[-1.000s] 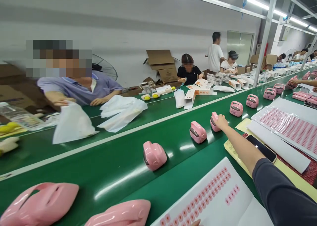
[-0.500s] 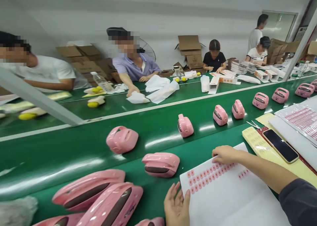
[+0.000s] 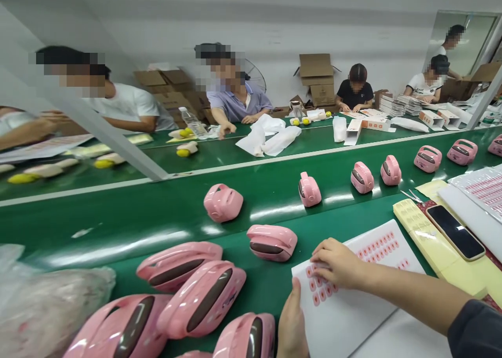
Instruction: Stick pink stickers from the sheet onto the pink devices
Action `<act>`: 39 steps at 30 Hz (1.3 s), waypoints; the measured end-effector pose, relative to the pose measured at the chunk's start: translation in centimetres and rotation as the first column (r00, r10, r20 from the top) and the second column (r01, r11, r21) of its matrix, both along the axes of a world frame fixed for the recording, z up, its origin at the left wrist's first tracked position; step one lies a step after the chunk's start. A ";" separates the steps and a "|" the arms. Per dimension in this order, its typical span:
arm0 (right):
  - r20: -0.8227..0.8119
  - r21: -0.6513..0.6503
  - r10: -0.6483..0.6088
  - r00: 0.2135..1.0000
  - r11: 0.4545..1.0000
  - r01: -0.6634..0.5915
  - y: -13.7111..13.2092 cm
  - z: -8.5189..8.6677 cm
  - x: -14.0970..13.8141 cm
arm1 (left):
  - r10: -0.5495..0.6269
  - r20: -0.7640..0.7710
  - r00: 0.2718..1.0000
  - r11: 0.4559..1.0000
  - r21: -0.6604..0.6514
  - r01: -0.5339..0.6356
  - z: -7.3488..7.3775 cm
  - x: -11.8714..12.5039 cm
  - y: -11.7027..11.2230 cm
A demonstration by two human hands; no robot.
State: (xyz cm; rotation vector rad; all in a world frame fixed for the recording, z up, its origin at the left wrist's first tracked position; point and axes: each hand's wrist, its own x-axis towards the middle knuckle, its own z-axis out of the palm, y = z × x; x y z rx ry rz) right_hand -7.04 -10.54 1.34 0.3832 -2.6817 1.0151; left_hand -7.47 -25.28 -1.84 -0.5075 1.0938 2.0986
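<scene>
A white sticker sheet (image 3: pixel 349 321) with rows of small pink oval stickers lies on the green worktop in front of me. My left hand (image 3: pixel 293 324) grips its left edge, the thumb along the border and the other fingers mostly hidden. Over the upper left stickers is my right hand (image 3: pixel 339 264), its fingers bent and pressed together against the sheet; whether a sticker is between the fingertips is hidden. Just beyond the sheet's corner sits a pink plastic housing (image 3: pixel 273 242) with a handle and a dark panel. Several similar housings (image 3: pixel 204 300) cluster to the left of my left hand.
More pink housings (image 3: pixel 361 177) stand in a row along the green belt (image 3: pixel 129 211). A phone (image 3: pixel 455 231) rests on yellow sheets at right, near scissors (image 3: pixel 412 196). A plastic bag (image 3: pixel 55 305) lies at left. Co-workers sit across the belt, behind a slanted grey post (image 3: pixel 117 133).
My right hand has moved left across the sheet, from its upper edge to the left stickers. My left hand has gone from spread fingers to gripping the edge. The view has shifted left.
</scene>
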 end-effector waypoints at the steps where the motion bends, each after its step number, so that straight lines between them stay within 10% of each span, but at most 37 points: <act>1: -0.033 -0.007 -0.006 0.999 1.000 0.005 -0.4 -0.4 -0.1 | -0.005 0.000 1.000 1.000 0.003 0.005 -0.2 -0.1 0.0; 13: -0.053 -0.171 0.019 0.998 0.985 -0.028 0.2 -1.2 0.6 | -0.091 0.079 0.993 0.945 0.321 0.061 1.0 0.3 0.7; 26: 0.460 -0.256 -0.062 0.886 0.946 0.199 -2.0 1.6 0.5 | -0.079 0.085 0.993 0.912 0.407 0.038 1.2 0.9 1.3; 39: -0.056 -0.130 -0.066 0.996 0.990 0.058 -2.2 -2.2 0.6 | -0.060 0.031 0.998 0.955 0.294 0.049 0.8 0.9 1.0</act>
